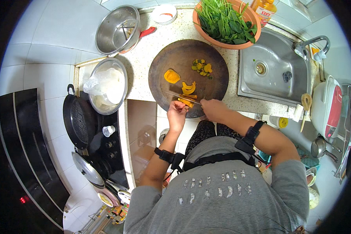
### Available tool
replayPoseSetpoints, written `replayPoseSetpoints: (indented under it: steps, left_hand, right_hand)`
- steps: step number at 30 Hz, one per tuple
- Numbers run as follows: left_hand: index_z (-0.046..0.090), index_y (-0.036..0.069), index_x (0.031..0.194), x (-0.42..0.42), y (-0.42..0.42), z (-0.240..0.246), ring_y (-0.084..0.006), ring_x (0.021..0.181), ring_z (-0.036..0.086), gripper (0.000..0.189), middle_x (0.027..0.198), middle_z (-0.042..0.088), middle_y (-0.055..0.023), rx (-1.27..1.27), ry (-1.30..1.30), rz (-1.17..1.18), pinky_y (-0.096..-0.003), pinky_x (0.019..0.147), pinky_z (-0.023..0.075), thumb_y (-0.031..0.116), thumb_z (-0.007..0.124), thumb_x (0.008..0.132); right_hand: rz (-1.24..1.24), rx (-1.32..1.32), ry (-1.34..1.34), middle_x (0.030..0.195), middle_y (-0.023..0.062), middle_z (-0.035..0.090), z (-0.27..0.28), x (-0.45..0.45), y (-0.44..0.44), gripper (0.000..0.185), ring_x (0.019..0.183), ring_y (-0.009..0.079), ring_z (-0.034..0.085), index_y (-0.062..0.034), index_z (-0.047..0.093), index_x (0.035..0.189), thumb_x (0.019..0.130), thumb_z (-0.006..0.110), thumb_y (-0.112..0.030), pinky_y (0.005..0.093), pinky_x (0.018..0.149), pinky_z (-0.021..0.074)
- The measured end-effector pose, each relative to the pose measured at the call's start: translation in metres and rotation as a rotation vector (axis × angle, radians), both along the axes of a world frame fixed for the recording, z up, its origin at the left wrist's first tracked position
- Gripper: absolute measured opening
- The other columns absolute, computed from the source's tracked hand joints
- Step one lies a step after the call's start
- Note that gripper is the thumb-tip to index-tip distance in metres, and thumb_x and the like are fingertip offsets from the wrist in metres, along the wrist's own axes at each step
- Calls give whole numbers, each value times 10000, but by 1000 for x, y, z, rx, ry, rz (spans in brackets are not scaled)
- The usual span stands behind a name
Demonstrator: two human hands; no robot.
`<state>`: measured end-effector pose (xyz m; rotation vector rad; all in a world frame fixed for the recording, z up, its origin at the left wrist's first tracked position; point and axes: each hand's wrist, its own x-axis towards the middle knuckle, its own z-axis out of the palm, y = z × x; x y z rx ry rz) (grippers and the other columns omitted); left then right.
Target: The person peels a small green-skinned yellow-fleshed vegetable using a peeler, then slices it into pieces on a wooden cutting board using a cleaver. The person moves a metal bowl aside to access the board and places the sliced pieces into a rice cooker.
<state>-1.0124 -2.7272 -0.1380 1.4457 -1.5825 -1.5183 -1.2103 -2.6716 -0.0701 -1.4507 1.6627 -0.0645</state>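
My right hand (214, 109) grips a kitchen knife (175, 94) near the front edge of a round wooden chopping board (163, 55). The thin blade points left, seen nearly edge-on. My left hand (176, 112) pinches an orange pumpkin piece (186, 102) just on the near side of the blade. Beyond the knife lies another strip (190, 96), with curved pumpkin slices (188, 87) behind it. A thicker pumpkin chunk (172, 76) rests at the board's left. Peel trimmings (203, 68), orange with some green, are heaped at the back right of the board.
An orange basin (197, 22) of leafy greens stands behind the board, beside the steel sink (269, 84). Left are a metal bowl (122, 70) holding a plastic bag, a steel pot (108, 32) and a black pan (76, 122). A rice cooker (324, 102) stands far right.
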Motion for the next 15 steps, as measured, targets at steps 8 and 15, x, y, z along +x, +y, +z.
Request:
replayPoseSetpoints:
  steps: [8,15]
  left_hand:
    - [486,-12,996,-18,-19,44,-367,1061,541,448,1073,511,-208,-495,-569,-362,-476,904,446,32,824,705]
    - [460,44,1361,-33,-44,53,-443,1377,340,820,1490,329,-247,-767,-559,-649,-510,1115,349,137,882,665]
  right_hand:
    - [-210,-160,-113,894,257,685,9,-29,30,190,886,446,664,-12,609,1012,967,533,-180,536,774,518]
    - [-429,-191,-226,903,291,662,2,-54,57,226,908,478,631,8,604,1037,965,536,-194,526,789,497]
